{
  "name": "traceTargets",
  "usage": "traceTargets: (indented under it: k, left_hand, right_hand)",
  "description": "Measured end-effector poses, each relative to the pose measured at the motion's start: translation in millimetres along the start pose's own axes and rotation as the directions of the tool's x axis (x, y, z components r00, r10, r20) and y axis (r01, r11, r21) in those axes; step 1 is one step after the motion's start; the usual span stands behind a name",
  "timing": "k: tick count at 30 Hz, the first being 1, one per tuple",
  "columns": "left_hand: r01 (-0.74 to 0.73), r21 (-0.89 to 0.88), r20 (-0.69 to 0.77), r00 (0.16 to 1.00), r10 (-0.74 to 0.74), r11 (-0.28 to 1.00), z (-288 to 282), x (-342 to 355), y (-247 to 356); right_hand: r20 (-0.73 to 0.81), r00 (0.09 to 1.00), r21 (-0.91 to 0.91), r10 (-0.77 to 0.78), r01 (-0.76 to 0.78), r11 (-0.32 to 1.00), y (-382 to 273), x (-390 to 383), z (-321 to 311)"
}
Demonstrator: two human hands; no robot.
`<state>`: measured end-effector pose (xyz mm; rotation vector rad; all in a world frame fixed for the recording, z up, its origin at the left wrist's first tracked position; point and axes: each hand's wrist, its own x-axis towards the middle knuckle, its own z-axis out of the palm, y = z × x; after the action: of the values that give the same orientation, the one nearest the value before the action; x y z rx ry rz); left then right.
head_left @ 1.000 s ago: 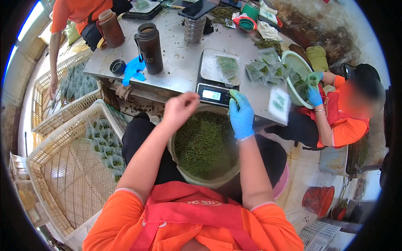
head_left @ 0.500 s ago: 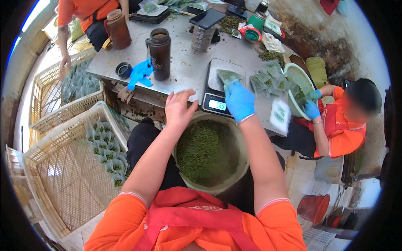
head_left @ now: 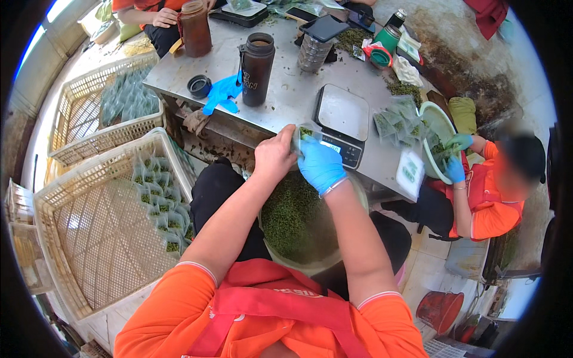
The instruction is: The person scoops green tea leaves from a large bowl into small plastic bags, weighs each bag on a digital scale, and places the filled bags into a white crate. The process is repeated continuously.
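Observation:
A small clear plastic bag point(head_left: 302, 131) with green bits inside is held up between my two hands, over the near edge of the table. My bare left hand point(head_left: 274, 155) pinches its left side, fingers closed. My right hand point(head_left: 323, 164), in a blue glove, is closed on its right side and partly hides it. Just beyond stands a digital scale point(head_left: 342, 113) with a bare pan, its display partly covered by my glove. Below my hands, between my knees, a wide round tub point(head_left: 334, 262) holds a heap of small green buds or leaves point(head_left: 292, 218).
Filled bags lie in a plastic crate point(head_left: 95, 262) at the left and in another crate point(head_left: 104, 128) behind it. On the metal table point(head_left: 286, 101) are a dark flask point(head_left: 258, 71), a blue glove point(head_left: 222, 94) and more bags point(head_left: 401, 122). A co-worker point(head_left: 477, 185) handles a pale basin point(head_left: 439, 128) at right.
The bag has come off the scale pan toward me in my gloved right hand. My left hand, earlier open and apart, has closed on its other side. The view has shifted slightly.

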<state>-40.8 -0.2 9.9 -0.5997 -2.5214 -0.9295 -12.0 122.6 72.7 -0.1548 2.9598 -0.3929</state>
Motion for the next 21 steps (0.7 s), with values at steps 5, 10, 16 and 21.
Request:
traceTargets:
  k: [5,10,16,21]
  left_hand:
    - [0.039,0.042,0.077,0.996,-0.042,0.998,-1,2,1]
    - [-0.072,-0.004,0.025,0.997,0.072,0.997,-1,3,0]
    - [0.02,0.038,0.0,1.0,-0.02,0.999,-1,4,9]
    - [-0.058,0.05,0.066,0.996,0.055,0.997,-1,7,4]
  right_hand:
    - [-0.274,0.956,0.075,-0.108,0.133,0.988,-8,-31,-15]
    - [-0.066,0.998,0.049,0.012,-0.008,0.999,3,-3,12]
    - [-0.283,0.949,0.087,-0.137,0.168,0.982,5,-20,13]
    - [-0.206,0.971,0.156,-0.122,0.156,0.975,10,-12,21]
